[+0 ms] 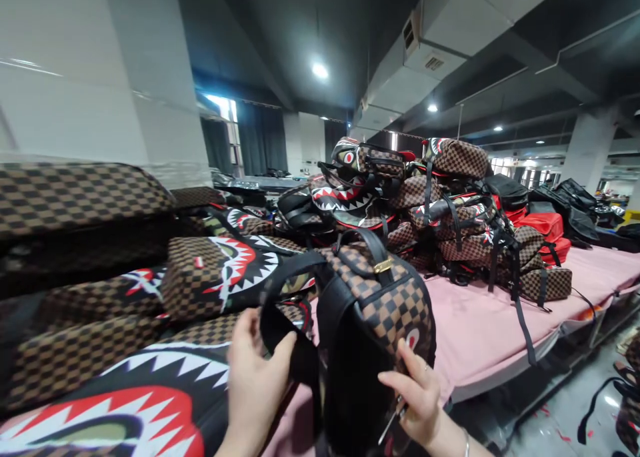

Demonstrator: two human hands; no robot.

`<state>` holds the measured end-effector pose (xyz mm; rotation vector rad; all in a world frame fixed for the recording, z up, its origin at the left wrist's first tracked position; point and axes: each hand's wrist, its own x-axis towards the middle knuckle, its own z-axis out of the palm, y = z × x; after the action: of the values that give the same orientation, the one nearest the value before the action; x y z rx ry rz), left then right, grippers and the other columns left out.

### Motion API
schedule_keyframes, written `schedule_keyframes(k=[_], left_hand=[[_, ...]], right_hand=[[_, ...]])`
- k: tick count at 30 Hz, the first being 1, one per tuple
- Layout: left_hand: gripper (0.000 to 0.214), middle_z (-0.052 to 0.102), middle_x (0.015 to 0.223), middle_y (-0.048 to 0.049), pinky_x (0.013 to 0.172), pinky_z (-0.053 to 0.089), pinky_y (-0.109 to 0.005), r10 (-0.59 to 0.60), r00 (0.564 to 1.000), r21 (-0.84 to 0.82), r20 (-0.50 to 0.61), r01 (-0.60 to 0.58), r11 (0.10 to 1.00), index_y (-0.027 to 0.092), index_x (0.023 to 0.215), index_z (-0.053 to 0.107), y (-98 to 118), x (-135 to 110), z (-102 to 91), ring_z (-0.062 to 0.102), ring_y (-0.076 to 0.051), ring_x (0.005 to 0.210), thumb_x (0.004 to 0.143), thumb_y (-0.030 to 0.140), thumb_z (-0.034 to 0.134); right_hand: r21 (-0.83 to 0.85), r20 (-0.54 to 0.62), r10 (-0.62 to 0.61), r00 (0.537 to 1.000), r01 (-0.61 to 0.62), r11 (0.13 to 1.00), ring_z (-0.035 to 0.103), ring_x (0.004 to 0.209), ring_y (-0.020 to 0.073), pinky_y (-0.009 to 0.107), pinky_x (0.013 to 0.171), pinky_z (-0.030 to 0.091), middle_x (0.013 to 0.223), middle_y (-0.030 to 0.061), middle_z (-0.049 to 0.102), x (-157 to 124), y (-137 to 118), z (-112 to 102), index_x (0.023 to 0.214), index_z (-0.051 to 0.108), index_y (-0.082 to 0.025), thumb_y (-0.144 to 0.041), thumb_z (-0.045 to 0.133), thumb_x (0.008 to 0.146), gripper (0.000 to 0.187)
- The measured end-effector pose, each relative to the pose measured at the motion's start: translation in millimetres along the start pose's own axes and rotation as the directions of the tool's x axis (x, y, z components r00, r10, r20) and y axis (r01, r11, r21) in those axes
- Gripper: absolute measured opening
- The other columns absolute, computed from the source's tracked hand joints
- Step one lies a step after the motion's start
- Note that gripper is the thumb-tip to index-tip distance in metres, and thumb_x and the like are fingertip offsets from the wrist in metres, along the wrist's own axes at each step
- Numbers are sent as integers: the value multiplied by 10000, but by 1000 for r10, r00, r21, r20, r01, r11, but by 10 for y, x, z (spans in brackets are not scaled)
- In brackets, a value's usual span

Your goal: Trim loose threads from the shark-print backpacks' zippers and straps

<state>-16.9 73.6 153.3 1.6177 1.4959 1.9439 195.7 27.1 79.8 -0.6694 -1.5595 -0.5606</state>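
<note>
A brown-and-black checkered backpack (395, 304) with a black back panel, a flap with a gold buckle and a red-and-white eye stands upright in front of me. My left hand (260, 377) has thumb and fingers around its black shoulder strap (280, 290), on the left side. Beside the bag's lower right front is my right hand (417, 394), closed around a thin metal tool (391, 422) whose slim tip points down and left. Most of the tool is hidden in the palm, so its kind is unclear. The right fingertips are close to the eye print.
Shark-mouth checkered bags (245, 270) crowd the left and lower left. Behind, a tall pile of similar backpacks (450, 210) rests on a pink-covered table (480, 337), with red bags (545, 230) and black bags farther right. A strap hangs over the table's front edge. Bags lie on the floor at right.
</note>
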Motion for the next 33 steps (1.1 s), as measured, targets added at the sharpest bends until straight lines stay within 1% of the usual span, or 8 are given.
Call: schedule_keyframes(k=[2, 5, 8, 13, 19, 25, 29, 33], left_hand=[[607, 448, 1316, -107, 1026, 311, -502, 321, 936, 198, -148, -290, 936, 223, 1318, 353, 89, -73, -98, 392, -313, 1226, 759, 302, 577], [465, 549, 1176, -85, 981, 379, -436, 656, 748, 181, 105, -663, 727, 245, 1231, 447, 348, -114, -165, 489, -252, 1121, 785, 220, 575], [363, 607, 1025, -67, 853, 472, -334, 731, 598, -8, 327, -772, 635, 221, 1149, 492, 612, -20, -97, 565, -197, 964, 797, 242, 575], [220, 640, 929, -40, 728, 482, -284, 731, 486, 29, 479, -841, 541, 222, 1011, 590, 919, 247, 128, 588, -172, 839, 809, 301, 550], [214, 629, 810, -20, 601, 440, -237, 597, 533, 108, 600, -793, 599, 203, 768, 629, 1096, 398, 303, 577, -135, 686, 846, 265, 439], [178, 604, 741, -28, 638, 430, -267, 545, 667, 51, 508, -655, 754, 183, 687, 550, 1046, 382, 381, 558, -157, 707, 816, 259, 452], [180, 603, 726, -20, 637, 424, -278, 512, 708, 63, 487, -613, 787, 191, 684, 535, 1021, 342, 417, 560, -162, 698, 815, 270, 439], [185, 593, 722, -20, 644, 424, -282, 501, 726, 71, 471, -597, 799, 188, 698, 534, 1027, 322, 436, 560, -162, 699, 824, 264, 421]], right_hand=[[-1, 5, 74, 997, -74, 997, 653, 881, 207, 306, 665, 553, 1222, 121, 558, -98, 7, 89, 970, 646, -206, -67, 429, 777, 322], [19, 53, 99, 994, -100, 995, 637, 935, 217, 305, 692, 548, 1219, 131, 559, -63, -58, 91, 901, 649, -199, -101, 440, 779, 260], [34, 123, 79, 989, -84, 996, 647, 903, 220, 305, 682, 543, 1221, 150, 554, 5, -138, 12, 888, 644, -190, -145, 455, 782, 220], [103, 179, 146, 973, -166, 981, 666, 764, 175, 269, 623, 528, 1304, 177, 466, 18, -211, -69, 913, 617, -191, -121, 445, 778, 229], [268, 251, 383, 889, -444, 855, 655, 820, 188, 278, 697, 521, 1146, 125, 608, 172, -198, -179, 865, 602, -207, -141, 460, 799, 170], [261, 359, 682, 637, -770, 582, 605, 689, 147, 237, 604, 498, 776, 13, 610, 640, 34, -318, 1032, 488, -201, -261, 558, 800, 249], [140, 342, 592, 730, -662, 736, 582, 895, 179, 287, 763, 465, 974, 56, 611, 926, 110, -338, 1050, 504, -206, -262, 478, 845, 215], [45, 339, 487, 805, -531, 846, 576, 675, 148, 240, 612, 434, 798, 23, 628, 1057, 58, -276, 944, 548, -195, -273, 510, 822, 149]])
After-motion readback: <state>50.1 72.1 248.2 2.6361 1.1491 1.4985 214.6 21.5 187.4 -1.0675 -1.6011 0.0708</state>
